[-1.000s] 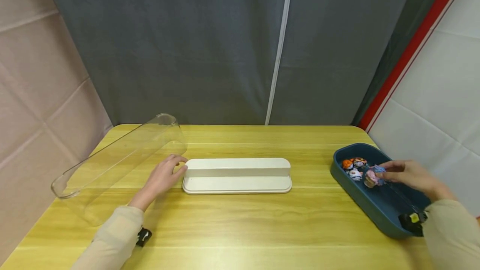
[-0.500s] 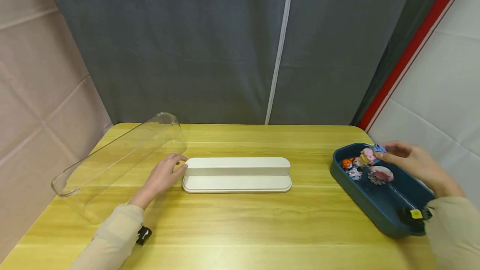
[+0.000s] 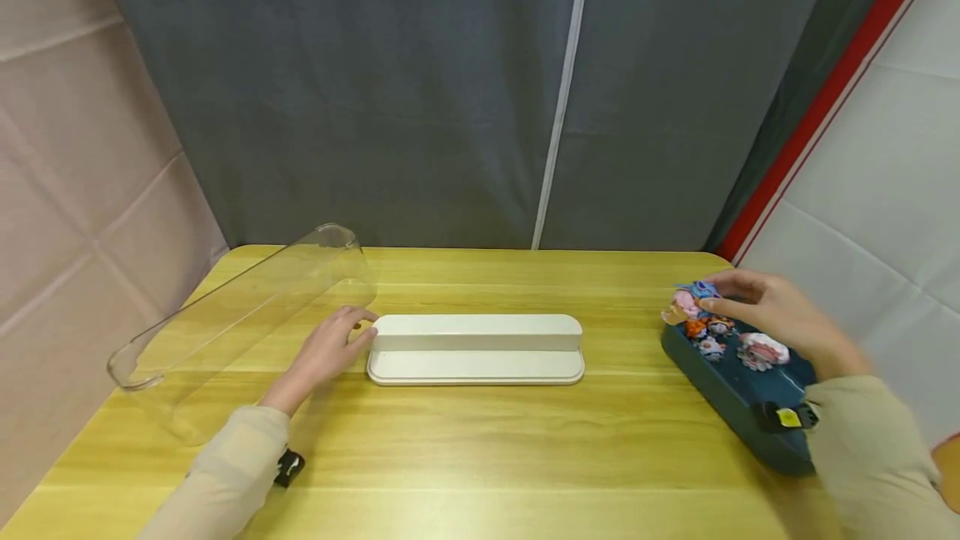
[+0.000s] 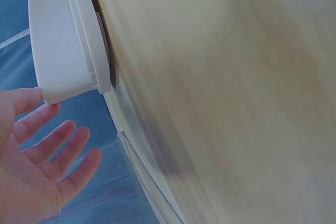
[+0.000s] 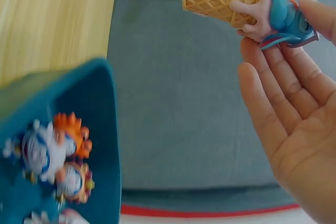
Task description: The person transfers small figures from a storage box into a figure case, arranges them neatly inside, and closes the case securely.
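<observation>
Our right hand [image 3: 783, 319] pinches the cone figurine [image 5: 228, 4] near the far-left edge of the blue bin [image 5: 102, 108]; our left hand [image 3: 326, 350], fingers loosely extended, touches the end of the white base [image 3: 474, 367]. We judge this a transfer out of the bin, calling next for a steady carry clear of its rim. Several small figurines [image 5: 42, 153] lie inside.
</observation>
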Demonstrator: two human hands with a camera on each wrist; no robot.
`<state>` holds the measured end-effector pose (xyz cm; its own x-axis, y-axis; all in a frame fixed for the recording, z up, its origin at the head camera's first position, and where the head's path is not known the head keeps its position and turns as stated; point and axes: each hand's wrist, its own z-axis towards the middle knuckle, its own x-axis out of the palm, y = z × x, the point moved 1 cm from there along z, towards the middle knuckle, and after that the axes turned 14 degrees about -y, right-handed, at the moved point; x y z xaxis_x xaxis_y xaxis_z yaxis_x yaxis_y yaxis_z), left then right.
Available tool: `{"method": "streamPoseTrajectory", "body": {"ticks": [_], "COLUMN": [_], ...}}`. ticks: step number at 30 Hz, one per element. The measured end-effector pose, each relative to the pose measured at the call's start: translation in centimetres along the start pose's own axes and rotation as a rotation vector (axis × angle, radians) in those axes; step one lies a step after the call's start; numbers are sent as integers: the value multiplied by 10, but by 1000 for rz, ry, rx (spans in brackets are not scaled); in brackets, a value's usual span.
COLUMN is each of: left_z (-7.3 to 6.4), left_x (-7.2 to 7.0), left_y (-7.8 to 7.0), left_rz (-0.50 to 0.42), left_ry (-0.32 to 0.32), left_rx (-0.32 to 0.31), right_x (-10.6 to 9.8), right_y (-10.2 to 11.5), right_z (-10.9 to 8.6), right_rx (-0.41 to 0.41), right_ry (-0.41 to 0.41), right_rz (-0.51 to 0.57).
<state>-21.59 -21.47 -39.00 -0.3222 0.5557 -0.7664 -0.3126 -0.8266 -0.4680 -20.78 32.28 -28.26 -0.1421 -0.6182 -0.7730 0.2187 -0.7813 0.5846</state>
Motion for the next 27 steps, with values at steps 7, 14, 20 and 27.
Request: {"method": "streamPoseTrajectory", "body": {"ticks": [7,14,20,27], "left_z": [1,0,0,2], "left_x": [1,0,0,4], "left_y": [0,0,-1,-2], "left_rz": [-5,-12,-15,-19], "left_ry": [7,11,12,19], "left_rx": [-7,-15,-9,-15], "right_x": [19,43,65,88], "right_y": [20,34,48,64], "right_z": [11,24,37,49], "right_rx": [-21,-102,-186,-273], "right_ry": [64,102,172,263], "right_rz": [92,142,206,292]}}
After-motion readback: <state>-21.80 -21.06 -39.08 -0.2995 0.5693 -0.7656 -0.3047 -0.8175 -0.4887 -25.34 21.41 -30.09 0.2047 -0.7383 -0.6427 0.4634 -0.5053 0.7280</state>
